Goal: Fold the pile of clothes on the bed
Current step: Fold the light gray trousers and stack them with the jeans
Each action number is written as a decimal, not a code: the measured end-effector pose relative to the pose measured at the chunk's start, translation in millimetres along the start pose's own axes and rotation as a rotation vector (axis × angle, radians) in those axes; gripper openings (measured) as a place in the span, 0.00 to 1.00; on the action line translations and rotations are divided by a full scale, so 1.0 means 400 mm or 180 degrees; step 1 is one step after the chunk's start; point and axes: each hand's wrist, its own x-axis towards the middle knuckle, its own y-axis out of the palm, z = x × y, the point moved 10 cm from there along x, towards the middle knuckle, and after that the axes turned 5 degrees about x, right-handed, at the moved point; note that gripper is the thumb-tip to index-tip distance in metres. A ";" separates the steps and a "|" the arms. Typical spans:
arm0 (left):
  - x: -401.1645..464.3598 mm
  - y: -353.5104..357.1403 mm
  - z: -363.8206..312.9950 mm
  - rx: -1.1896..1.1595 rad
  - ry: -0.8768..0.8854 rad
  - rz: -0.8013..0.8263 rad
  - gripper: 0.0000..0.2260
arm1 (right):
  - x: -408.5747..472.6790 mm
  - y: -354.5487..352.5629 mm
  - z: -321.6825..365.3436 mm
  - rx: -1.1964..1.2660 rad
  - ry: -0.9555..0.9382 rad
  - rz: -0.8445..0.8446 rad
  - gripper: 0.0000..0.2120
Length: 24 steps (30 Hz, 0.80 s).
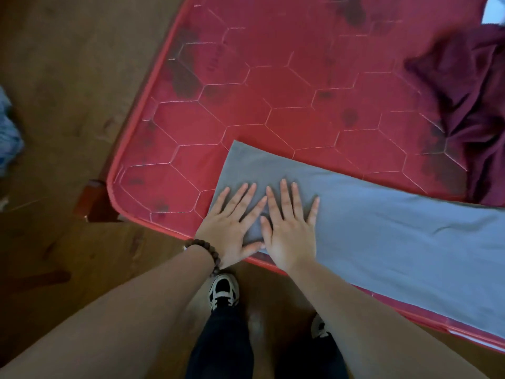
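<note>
A grey garment, folded into a long flat strip, lies along the near edge of the red mattress and runs off to the right. Both palms are flat on its left end. My left hand, with a bead bracelet at the wrist, presses the strip's left edge with straight, spread fingers. My right hand lies flat just to its right, fingers straight, its thumb touching my left thumb. A crumpled maroon garment is heaped at the right side of the mattress.
The mattress corner sits over a wooden bed leg on a brown wooden floor. My feet in black-and-white sneakers stand at the bed's edge. A bluish cloth shows at the far left, something white at the top right.
</note>
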 end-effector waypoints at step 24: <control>0.017 -0.290 -0.022 -0.0997 0.0116 -0.0766 0.28 | -0.035 -0.190 0.073 0.2122 -0.0269 -0.0363 0.18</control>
